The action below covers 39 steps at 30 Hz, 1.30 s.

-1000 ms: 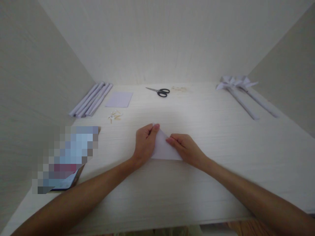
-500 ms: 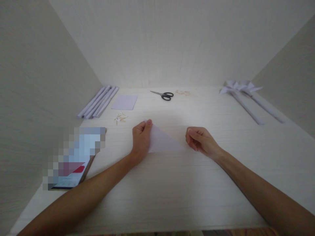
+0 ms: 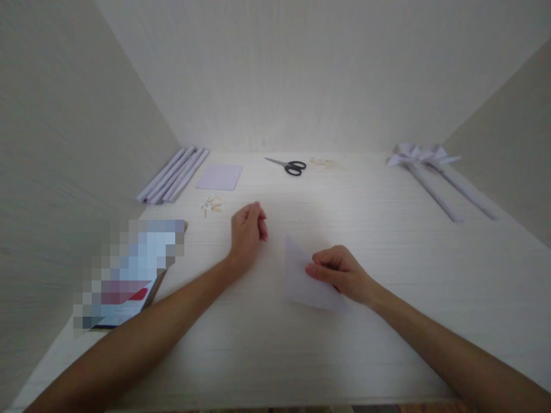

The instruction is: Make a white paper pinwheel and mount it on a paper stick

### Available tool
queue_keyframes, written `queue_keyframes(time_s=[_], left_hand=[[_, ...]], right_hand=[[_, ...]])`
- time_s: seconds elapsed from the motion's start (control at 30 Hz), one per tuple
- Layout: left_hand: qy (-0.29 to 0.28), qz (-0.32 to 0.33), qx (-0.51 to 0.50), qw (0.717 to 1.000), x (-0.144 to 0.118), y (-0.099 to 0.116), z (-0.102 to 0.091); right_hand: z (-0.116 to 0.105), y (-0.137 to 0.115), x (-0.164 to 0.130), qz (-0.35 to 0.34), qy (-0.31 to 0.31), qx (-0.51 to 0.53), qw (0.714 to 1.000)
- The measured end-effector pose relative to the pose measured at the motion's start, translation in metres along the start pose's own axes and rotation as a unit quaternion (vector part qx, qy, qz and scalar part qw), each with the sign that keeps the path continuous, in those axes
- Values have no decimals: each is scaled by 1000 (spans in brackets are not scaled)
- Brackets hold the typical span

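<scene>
A folded white paper triangle (image 3: 301, 278) is pinched at its right edge by my right hand (image 3: 340, 272), low over the table's middle and slightly blurred. My left hand (image 3: 246, 232) rests on the table a little to the left of the paper, fingers loosely curled, holding nothing and not touching the sheet.
Several rolled paper tubes (image 3: 172, 175) lie at the back left beside a flat paper sheet (image 3: 219, 176). Small wooden bits (image 3: 210, 203) sit nearby. Black scissors (image 3: 288, 166) lie at the back centre. Paper pinwheels on tubes (image 3: 430, 166) lie at the back right. A blurred-out object (image 3: 129, 272) sits at the left edge.
My left hand let go of the paper triangle. My right hand took hold of it and drew it toward me and to the right.
</scene>
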<state>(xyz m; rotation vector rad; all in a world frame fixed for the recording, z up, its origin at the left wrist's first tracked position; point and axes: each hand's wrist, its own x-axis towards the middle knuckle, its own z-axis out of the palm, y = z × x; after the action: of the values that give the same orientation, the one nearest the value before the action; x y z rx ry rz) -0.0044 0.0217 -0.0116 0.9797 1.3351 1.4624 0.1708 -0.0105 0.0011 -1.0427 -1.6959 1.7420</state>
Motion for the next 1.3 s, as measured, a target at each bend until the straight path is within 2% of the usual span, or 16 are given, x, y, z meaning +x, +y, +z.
queue_keyframes(time_s=[0.03,0.07,0.1,0.2,0.33,0.5,0.67,0.8,0.93,1.0,1.07,1.1,1.17,1.23,1.3], left_hand=[[37,16,-15,999,3,0,-2],[50,23,-24,998,4,0,-3],[33,18,-31,999,3,1,-3],[-106,-19,-31,994,-13,3,4],[-245,-46,-6,968,-31,6,13],[-358,-125,24,925,-31,8,9],[-456,-199,67,865,-29,6,6],[-499,-222,102,831,-32,10,8],[-549,-218,135,795,-43,15,10],[-552,-227,128,792,-47,16,10],[-527,-240,105,808,-48,15,10],[-512,-242,94,818,-47,13,10],[-491,-233,80,836,-45,10,10],[-482,-223,75,844,-43,8,10],[-478,-224,72,846,-43,7,10]], right_hand=[[0,1,0,5,11,16,1000],[0,2,0,10,28,38,999],[0,3,1,15,47,64,997],[2,6,3,18,83,113,990],[3,6,5,2,96,104,990],[-1,6,5,-24,114,101,988],[-1,5,6,-47,136,71,987],[-3,7,7,-76,174,46,981],[-18,8,15,-125,288,84,946],[-27,7,19,-141,336,151,919],[-32,6,20,-150,360,196,900],[-32,6,20,-150,354,198,902],[-28,7,17,-141,303,165,928],[-19,8,13,-109,204,103,967],[-11,7,8,-47,101,48,993]])
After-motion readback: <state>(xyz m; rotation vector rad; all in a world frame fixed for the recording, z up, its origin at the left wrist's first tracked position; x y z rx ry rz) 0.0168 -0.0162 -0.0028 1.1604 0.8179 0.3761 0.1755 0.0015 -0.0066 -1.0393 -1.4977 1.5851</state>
